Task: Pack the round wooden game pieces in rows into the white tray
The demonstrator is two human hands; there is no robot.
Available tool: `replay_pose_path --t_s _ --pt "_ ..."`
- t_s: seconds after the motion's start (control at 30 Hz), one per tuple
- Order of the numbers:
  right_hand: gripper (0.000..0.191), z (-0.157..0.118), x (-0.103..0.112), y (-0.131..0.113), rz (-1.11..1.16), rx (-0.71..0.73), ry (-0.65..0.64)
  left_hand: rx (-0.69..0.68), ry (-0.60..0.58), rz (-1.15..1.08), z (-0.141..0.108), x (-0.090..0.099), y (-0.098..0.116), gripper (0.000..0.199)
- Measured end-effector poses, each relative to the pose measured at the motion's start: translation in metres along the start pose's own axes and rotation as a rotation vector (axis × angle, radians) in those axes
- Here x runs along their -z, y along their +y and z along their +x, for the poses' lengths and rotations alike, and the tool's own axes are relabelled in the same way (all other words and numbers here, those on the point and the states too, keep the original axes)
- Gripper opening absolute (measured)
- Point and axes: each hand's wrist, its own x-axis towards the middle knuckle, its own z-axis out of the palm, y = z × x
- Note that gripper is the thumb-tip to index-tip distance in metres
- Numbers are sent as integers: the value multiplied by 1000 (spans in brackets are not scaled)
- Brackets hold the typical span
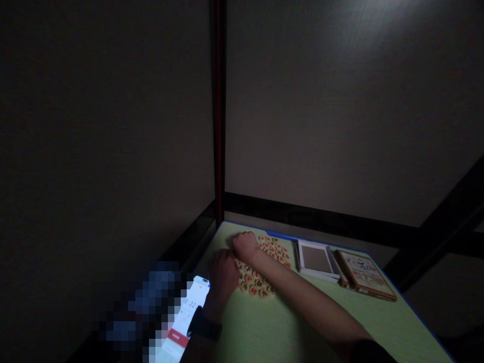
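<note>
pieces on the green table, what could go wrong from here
The right forearm crosses over the pieces, so it might brush some out of place. The lit phone shows close by the left hand, so a leftward swing could perhaps bump it. The light is dim, so some pieces might be misread.

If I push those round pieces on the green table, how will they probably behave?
The round pieces will likely slide rather than roll, since they lie flat, marked faces up. They look like solid discs, so probably stiff. Clustered closely, one pushed may nudge its neighbours.
</note>
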Motion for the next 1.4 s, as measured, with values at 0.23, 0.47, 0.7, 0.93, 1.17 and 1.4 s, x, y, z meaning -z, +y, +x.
replay_pose_path --t_s 0.23,0.47,0.7,0.93,1.17,1.4 --pt "25 1 1 -2 23 -65 -56 26 -47 -16 -2 6 3 34" --pt "23 5 0 2 104 -57 -106 26 -45 -20 -3 8 4 33" --pt "26 11 4 40 282 15 -82 -22 -18 -13 1 0 -1 32" --pt "29 13 -25 48 427 96 2 -28 -28 -12 1 0 -1 33" --pt "34 15 -37 57 420 152 30 -27 -27 -29 1 -1 -1 32" --pt "26 7 -32 63 397 192 14 -27 -19 -8 1 -2 0 32"
